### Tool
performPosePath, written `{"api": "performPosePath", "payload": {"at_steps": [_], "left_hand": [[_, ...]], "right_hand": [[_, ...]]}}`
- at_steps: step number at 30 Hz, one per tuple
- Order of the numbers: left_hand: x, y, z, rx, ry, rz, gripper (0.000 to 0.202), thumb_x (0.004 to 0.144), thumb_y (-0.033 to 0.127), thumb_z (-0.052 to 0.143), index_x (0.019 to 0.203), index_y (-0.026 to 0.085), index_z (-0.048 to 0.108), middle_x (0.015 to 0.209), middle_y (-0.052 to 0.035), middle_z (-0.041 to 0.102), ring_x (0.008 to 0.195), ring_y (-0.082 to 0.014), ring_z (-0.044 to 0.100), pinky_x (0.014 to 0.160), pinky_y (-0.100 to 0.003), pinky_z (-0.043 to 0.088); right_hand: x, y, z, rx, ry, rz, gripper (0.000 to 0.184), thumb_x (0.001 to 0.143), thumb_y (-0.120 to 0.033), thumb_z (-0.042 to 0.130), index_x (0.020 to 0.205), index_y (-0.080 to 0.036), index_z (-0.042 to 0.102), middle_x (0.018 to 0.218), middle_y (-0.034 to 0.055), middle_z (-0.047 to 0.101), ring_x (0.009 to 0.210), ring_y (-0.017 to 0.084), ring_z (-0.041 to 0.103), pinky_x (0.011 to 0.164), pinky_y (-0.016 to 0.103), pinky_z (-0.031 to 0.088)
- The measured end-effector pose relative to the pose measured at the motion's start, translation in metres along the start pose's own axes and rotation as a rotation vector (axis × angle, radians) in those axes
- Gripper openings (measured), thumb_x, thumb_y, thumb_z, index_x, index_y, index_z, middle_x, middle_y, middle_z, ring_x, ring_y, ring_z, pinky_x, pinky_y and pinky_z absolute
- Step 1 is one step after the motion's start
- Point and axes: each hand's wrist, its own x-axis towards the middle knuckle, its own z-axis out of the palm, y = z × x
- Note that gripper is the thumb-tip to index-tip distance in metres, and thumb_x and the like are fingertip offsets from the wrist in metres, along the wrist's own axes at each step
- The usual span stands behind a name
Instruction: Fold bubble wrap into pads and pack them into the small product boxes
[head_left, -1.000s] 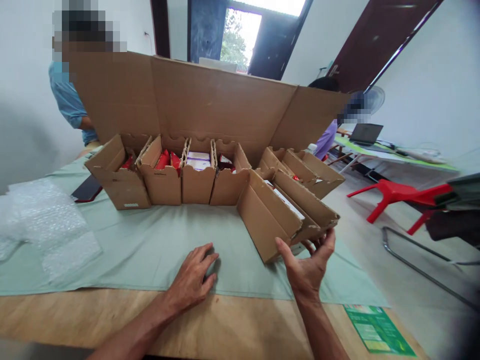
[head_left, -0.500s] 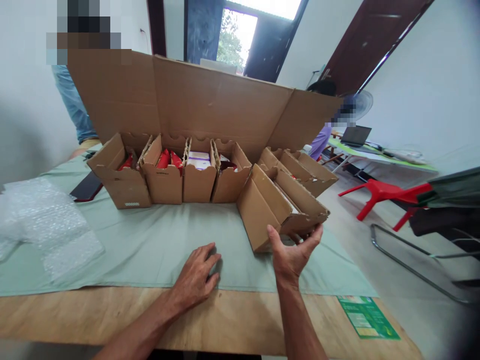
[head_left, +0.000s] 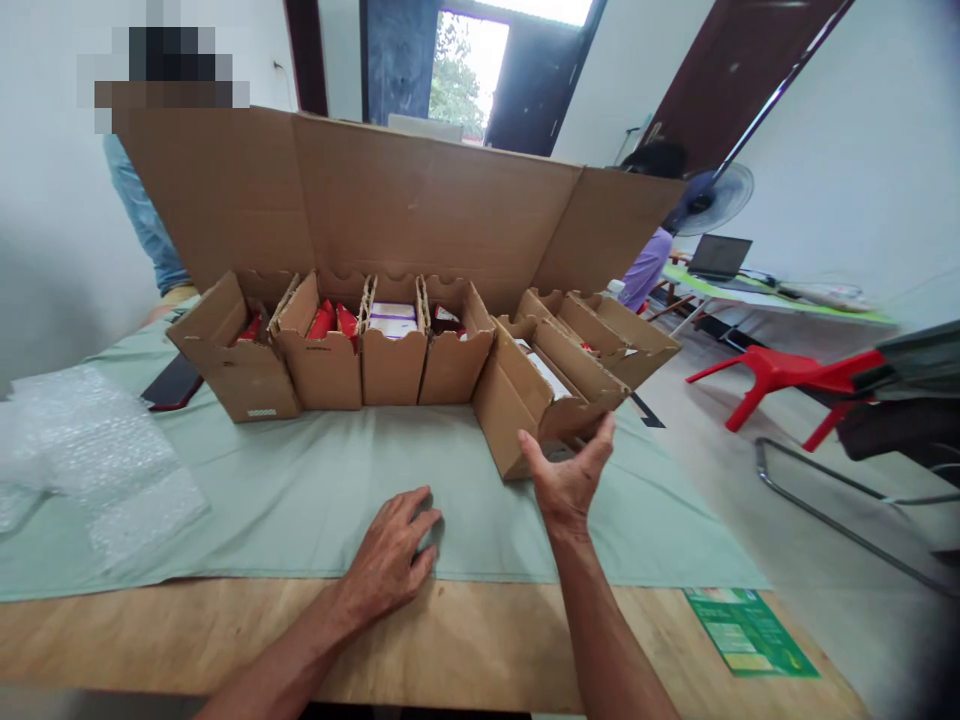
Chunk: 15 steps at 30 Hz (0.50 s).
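Observation:
My right hand (head_left: 571, 478) is spread, thumb up and fingers stretched, cupped against the near end of a long open cardboard box (head_left: 517, 400) that lies at an angle on the green cloth (head_left: 300, 490). A white packet shows inside that box. On the cloth just left of it, my left hand (head_left: 391, 555) rests palm down with the fingers loosely apart and nothing in it. Behind stands a row of small open cardboard boxes (head_left: 322, 365), some holding red packets and one a white packet.
A large unfolded cardboard sheet (head_left: 420, 210) stands upright behind the row. More open boxes (head_left: 619, 340) sit at the right. Bubble wrap (head_left: 90, 460) and a dark phone (head_left: 172, 382) lie left. A green leaflet (head_left: 750, 632) lies on the wooden table edge. A red chair (head_left: 787, 380) and people stand beyond.
The angled box has moved away from me and leftward, from overhanging the table's right edge to resting on the cloth near the row. My right hand followed it. My left hand stayed put.

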Motion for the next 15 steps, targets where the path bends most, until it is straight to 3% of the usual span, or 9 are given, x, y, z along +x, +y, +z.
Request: {"api": "performPosePath", "payload": {"at_steps": [3, 6, 8, 11, 13, 15], "left_hand": [[0.0, 0.0, -0.001, 0.013, -0.006, 0.004, 0.041, 0.085, 0.013, 0.058, 0.124, 0.02, 0.064, 0.146, -0.0182, 0.055, 0.131, -0.0358, 0.056, 0.106, -0.058, 0.051], [0.0, 0.001, -0.001, 0.0, 0.0, -0.01, 0.042, 0.084, 0.012, 0.059, 0.124, 0.022, 0.064, 0.146, -0.0165, 0.055, 0.132, -0.0351, 0.055, 0.106, -0.058, 0.051], [0.0, 0.002, -0.001, -0.002, -0.002, -0.01, 0.043, 0.083, 0.012, 0.059, 0.124, 0.021, 0.063, 0.146, -0.0173, 0.055, 0.131, -0.0352, 0.055, 0.106, -0.058, 0.051], [0.001, 0.004, -0.001, 0.0, -0.002, -0.003, 0.044, 0.081, 0.011, 0.06, 0.124, 0.021, 0.063, 0.145, -0.0165, 0.056, 0.13, -0.0347, 0.056, 0.106, -0.057, 0.051], [0.001, 0.004, -0.001, 0.002, 0.0, -0.003, 0.045, 0.081, 0.011, 0.06, 0.124, 0.022, 0.063, 0.145, -0.0149, 0.056, 0.13, -0.0344, 0.056, 0.107, -0.057, 0.05], [0.001, 0.004, -0.002, 0.008, -0.005, -0.005, 0.044, 0.081, 0.011, 0.06, 0.123, 0.022, 0.064, 0.145, -0.0149, 0.056, 0.131, -0.0344, 0.055, 0.107, -0.057, 0.05]], "right_hand": [[0.01, -0.004, 0.011, -0.13, 0.019, 0.02, 0.115, 0.081, -0.072, 0.066, 0.161, -0.011, 0.011, 0.158, 0.0313, 0.029, 0.147, 0.047, 0.029, 0.112, 0.069, 0.031], [0.01, -0.009, -0.001, -0.256, 0.025, 0.002, 0.108, 0.083, -0.077, 0.06, 0.16, -0.012, 0.02, 0.157, 0.0314, 0.034, 0.144, 0.048, 0.036, 0.107, 0.069, 0.037], [-0.001, -0.013, -0.014, -0.29, 0.019, -0.059, 0.097, 0.086, -0.072, 0.061, 0.157, -0.014, 0.029, 0.152, 0.0284, 0.043, 0.138, 0.045, 0.044, 0.105, 0.066, 0.039], [-0.02, -0.018, -0.022, -0.255, -0.095, -0.153, 0.064, 0.094, -0.055, 0.058, 0.147, -0.02, 0.047, 0.134, 0.0204, 0.059, 0.125, 0.039, 0.055, 0.103, 0.059, 0.042], [-0.024, -0.021, -0.016, -0.231, -0.2, -0.174, 0.05, 0.096, -0.045, 0.054, 0.141, -0.022, 0.054, 0.129, 0.0179, 0.061, 0.12, 0.037, 0.057, 0.1, 0.056, 0.044], [-0.018, -0.021, -0.004, -0.239, -0.263, -0.161, 0.05, 0.094, -0.04, 0.053, 0.14, -0.021, 0.054, 0.134, 0.0188, 0.06, 0.121, 0.037, 0.056, 0.098, 0.054, 0.045]]}}
